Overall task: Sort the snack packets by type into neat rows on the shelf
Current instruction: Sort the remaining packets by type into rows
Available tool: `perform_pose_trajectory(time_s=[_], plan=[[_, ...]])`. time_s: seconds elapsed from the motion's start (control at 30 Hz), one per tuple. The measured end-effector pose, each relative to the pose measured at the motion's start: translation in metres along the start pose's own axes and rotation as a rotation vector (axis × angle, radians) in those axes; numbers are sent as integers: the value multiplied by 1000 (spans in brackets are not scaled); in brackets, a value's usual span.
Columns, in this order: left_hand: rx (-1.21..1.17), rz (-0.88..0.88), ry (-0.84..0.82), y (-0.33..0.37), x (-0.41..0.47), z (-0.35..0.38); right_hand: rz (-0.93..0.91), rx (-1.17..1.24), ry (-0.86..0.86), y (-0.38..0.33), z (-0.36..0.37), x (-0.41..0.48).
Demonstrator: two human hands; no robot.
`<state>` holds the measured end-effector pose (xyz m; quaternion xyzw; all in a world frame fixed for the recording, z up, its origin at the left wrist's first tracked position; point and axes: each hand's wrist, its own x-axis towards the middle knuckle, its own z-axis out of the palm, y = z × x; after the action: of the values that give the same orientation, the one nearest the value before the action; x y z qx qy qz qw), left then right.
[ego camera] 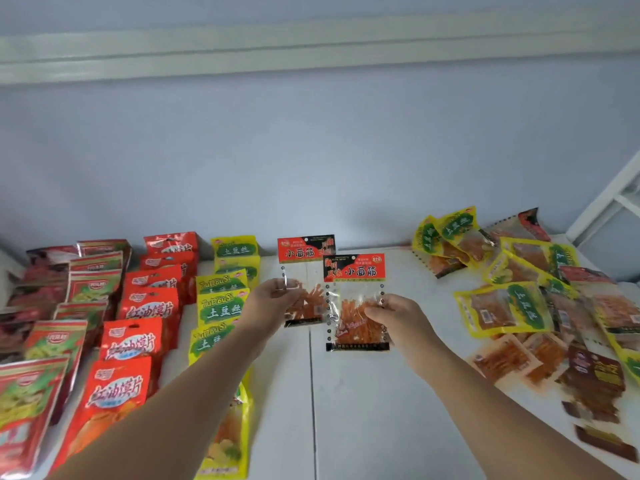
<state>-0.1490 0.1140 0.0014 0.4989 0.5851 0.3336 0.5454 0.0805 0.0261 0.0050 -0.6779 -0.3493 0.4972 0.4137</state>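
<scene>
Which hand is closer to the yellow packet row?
Left. The left hand grips a clear packet right beside the yellow packet row; the right hand grips a second packet farther right, toward the loose pile.

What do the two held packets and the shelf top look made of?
Left packet and right packet: thin clear plastic film, glossy; the orange strips show through and glare streaks cross it, with printed red-black headers. Shelf: smooth white panels with a dull sheen, a seam between them; painted metal or laminate, cannot tell.
</scene>
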Motion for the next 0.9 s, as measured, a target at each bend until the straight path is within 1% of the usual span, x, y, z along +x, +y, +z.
perform_pose_trajectory(time_s=[0.13,0.27,0.4,0.53,0.63,0.77,0.9], plan=[[8,-18,-13,2,39,-22,7,-3,-25,-7,38,19],[91,-34,-25,4,75,-29,29,-22,-27,-8,59,46],[88,-107,-21,2,107,-24,63,-59,-31,-6,75,78],[129,-138,-14,-1,129,-20,82,-100,-23,-6,89,110],[104,-210,0,-3,146,-18,85,-135,-17,-5,98,130],[65,-310,20,-4,164,-15,36,-224,12,-7,107,152],[72,-284,50,-8,169,-12,-64,-400,34,-7,118,168]])
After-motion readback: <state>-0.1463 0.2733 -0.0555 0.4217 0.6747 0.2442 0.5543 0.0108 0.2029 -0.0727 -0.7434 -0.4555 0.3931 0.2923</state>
